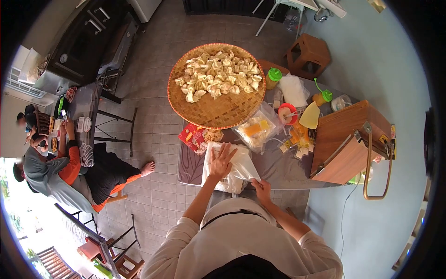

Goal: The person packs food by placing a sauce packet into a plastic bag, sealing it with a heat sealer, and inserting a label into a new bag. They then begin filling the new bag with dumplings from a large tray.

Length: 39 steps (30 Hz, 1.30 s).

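Note:
A white plastic bag [211, 179] lies at the near edge of the table. My left hand [221, 160] rests flat on top of it, fingers spread. At the bag's right corner my right hand [262, 189] is closed, pinching the plastic and drawing it taut. What is inside the bag cannot be made out. Just beyond sit a red patterned packet [192, 136] and a small pile of pale food pieces [213, 135]. A round woven tray [211, 114] holds many folded, pale dumplings [218, 74] behind them.
Clear plastic packets [257, 128], a red bowl [287, 114], and green-capped bottles [274, 76] crowd the table's right side. A wooden cabinet [344, 139] stands by the wall. A brown stool [309, 56] is behind. People sit at another table [86, 109] on the left.

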Each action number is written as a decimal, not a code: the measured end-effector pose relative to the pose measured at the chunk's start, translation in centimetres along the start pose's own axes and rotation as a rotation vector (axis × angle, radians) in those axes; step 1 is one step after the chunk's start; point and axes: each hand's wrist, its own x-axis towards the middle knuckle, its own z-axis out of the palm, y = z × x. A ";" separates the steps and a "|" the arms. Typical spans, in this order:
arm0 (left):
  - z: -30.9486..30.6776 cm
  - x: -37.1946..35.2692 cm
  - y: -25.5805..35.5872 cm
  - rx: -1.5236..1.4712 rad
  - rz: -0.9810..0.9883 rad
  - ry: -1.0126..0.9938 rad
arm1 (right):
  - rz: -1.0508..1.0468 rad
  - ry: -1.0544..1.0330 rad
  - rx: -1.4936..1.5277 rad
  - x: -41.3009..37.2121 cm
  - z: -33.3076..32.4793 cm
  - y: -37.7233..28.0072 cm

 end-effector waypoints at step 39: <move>-1.1 -0.6 -0.1 0.159 0.034 -0.146 | -0.479 0.301 -0.187 4.7 -9.0 -7.8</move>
